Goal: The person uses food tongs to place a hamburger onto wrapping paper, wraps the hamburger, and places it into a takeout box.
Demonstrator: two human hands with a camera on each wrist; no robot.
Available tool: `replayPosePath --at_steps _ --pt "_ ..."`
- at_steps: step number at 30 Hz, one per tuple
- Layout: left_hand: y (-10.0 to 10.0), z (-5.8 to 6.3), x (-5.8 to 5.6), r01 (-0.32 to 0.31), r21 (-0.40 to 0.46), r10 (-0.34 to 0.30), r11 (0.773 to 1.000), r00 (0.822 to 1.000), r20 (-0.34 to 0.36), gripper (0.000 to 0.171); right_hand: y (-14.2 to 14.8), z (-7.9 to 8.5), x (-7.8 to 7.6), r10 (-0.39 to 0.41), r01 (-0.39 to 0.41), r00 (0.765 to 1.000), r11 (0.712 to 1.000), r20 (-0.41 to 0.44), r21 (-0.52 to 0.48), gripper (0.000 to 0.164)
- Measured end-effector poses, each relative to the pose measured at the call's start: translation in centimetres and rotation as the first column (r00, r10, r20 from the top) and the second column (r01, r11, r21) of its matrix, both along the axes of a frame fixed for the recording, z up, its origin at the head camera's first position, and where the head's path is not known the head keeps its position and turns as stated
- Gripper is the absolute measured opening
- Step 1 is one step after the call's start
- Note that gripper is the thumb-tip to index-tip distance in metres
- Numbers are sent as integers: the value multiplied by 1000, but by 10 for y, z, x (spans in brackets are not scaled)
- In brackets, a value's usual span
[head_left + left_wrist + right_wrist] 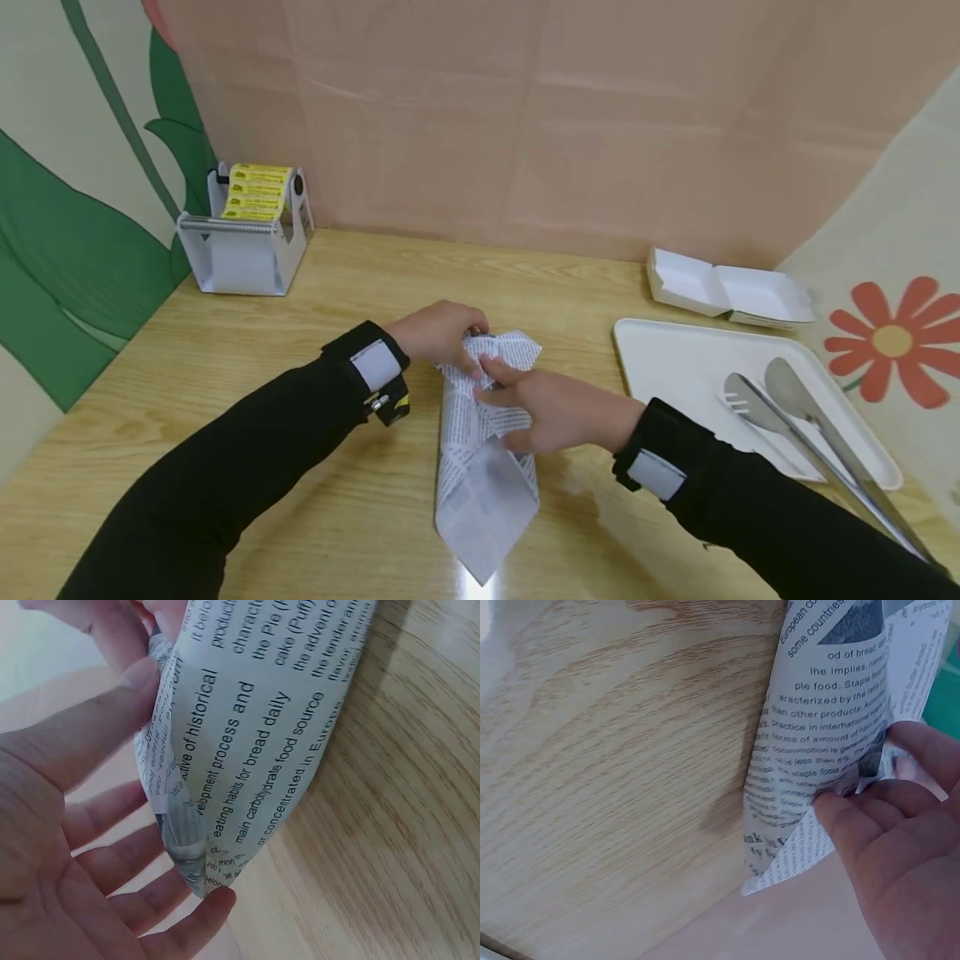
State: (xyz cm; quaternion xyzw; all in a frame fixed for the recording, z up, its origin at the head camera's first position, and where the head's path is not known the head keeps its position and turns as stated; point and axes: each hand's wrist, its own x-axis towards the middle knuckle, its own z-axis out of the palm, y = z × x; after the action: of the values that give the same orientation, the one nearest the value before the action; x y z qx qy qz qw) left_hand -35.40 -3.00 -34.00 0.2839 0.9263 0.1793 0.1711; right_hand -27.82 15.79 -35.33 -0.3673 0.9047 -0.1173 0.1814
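Note:
A newsprint-patterned sheet of wrapping paper (487, 508), folded into a long narrow packet, lies lengthwise on the wooden table; its near end tapers to a point and shows a plainer grey side. At the far end, my left hand (442, 329) grips the folded edge. My right hand (555, 408) pinches the paper's right side near the middle, its thumb close to the left thumb. In the left wrist view, the left thumb (90, 727) presses on the paper fold (247, 750) with fingers spread along the edge. Whatever the packet encloses is hidden.
At the back left stands a white dispenser (243, 262) with a roll of yellow labels (257, 192). On the right are a white tray (660, 358) with metal tongs (832, 450) across it and an opened white carton (765, 292) behind it.

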Motion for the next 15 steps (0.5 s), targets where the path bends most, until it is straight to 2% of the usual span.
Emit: replayPosePath --at_steps 6,10,15 --pt "9 -3 3 4 -51 -7 999 999 -54 75 5 -1 0 -30 32 998 998 54 -45 62" --pt "14 -5 5 2 -68 -8 998 996 -93 70 6 -1 3 -22 22 1000 999 19 -36 64" --pt "19 -8 11 -2 -92 -10 996 992 -126 64 8 -1 6 36 -36 998 999 -44 -1 64"
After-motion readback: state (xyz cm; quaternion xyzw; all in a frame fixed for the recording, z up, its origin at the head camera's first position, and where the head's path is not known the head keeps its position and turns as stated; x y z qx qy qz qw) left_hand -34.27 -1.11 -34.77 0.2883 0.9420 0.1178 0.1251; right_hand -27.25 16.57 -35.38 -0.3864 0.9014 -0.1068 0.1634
